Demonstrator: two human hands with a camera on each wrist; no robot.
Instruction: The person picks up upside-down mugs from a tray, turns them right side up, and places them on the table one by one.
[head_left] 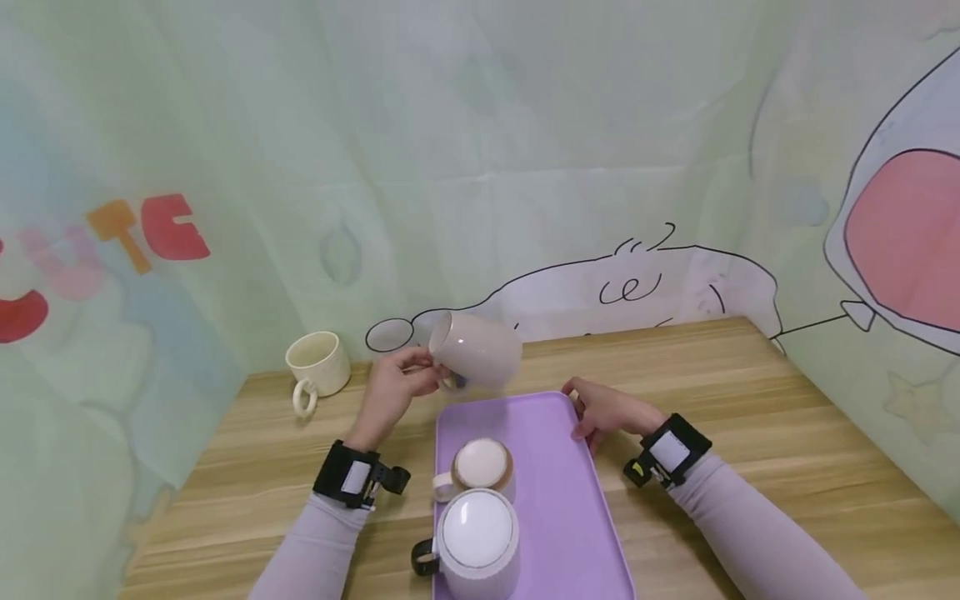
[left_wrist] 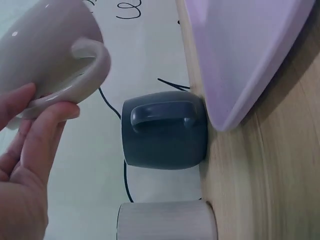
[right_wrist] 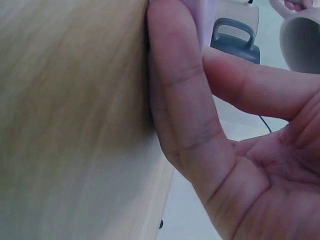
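My left hand [head_left: 401,387] pinches the handle of a glossy off-white mug [head_left: 483,350], raised and tilted over the tray's far left corner. The right wrist view shows this mug's dark inside [right_wrist: 301,42]. My right hand [head_left: 611,408] grips the far right corner of the purple tray [head_left: 558,500], thumb and fingers on its edge. On the tray's left side stand two mugs, each with a flat round white end facing up: a smaller brown-ringed mug [head_left: 483,467] and a larger white mug [head_left: 480,542] with a black handle.
A cream mug [head_left: 318,364] stands upright at the table's far left. Beyond the tray corner are a dark blue-grey mug [left_wrist: 165,130] and a pale ribbed cup [left_wrist: 167,220]. The wooden table [head_left: 750,433] meets a printed cloth backdrop [head_left: 525,125] at the back.
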